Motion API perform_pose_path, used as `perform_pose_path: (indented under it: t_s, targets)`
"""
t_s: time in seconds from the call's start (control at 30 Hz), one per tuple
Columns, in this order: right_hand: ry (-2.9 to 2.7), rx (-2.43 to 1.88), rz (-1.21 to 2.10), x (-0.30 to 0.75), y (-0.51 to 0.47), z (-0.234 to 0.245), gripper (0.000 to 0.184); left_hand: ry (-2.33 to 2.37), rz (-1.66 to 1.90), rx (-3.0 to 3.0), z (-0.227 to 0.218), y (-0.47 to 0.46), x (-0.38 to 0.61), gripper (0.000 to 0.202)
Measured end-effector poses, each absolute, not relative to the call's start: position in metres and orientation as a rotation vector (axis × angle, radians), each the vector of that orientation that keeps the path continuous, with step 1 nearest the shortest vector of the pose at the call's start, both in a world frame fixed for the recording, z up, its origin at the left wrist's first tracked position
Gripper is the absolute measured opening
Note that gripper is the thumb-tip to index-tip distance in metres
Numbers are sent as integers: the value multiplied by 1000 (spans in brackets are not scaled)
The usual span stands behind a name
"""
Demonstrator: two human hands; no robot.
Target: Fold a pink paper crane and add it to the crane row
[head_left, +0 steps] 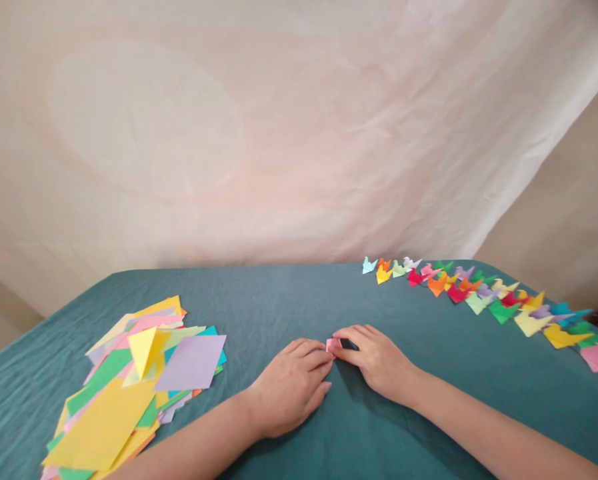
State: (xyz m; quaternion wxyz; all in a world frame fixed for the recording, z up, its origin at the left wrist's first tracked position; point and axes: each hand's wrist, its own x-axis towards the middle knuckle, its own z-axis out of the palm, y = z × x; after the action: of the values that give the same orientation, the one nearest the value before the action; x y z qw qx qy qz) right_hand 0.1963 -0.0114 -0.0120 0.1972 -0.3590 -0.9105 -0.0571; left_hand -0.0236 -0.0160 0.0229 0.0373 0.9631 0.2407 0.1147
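Observation:
A small piece of folded pink paper (333,345) lies between my hands on the cloth-covered table. My right hand (376,360) has closed its thumb and forefinger on the paper's right side in a pinch. From the other side, my left hand (295,383) rests palm down on the cloth. Its fingertips touch the paper's left edge, and its thumb is apart from the fingers. Most of the paper is covered by fingers, so its exact folded shape cannot be made out.
On the left spreads a loose pile of coloured paper squares (96,427), topped by a lilac sheet (193,362) and a creased yellow piece (143,350). Rows of folded paper birds (437,285) line the right edge of the dark green tablecloth (259,303). A pale hanging cloth (299,133) stands behind.

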Motion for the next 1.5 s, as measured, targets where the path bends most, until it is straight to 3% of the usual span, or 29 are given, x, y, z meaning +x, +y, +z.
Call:
perform_pose_path:
  t_s: [0.47,0.77,0.97,1.5]
  targets:
    - [-2598,-1169,-134,200,-8,-11,32,713,351,2951,25,-17,-25,24]
    - [-2335,-1198,74,201,-3,-20,35,685,407,2895,17,-14,-26,23]
    - [-2296,-1241,188,195,-7,-13,24,662,485,2860,12,-11,-27,22]
    - [-2235,-1233,337,192,-6,-14,19,673,529,2835,12,-9,-28,23]
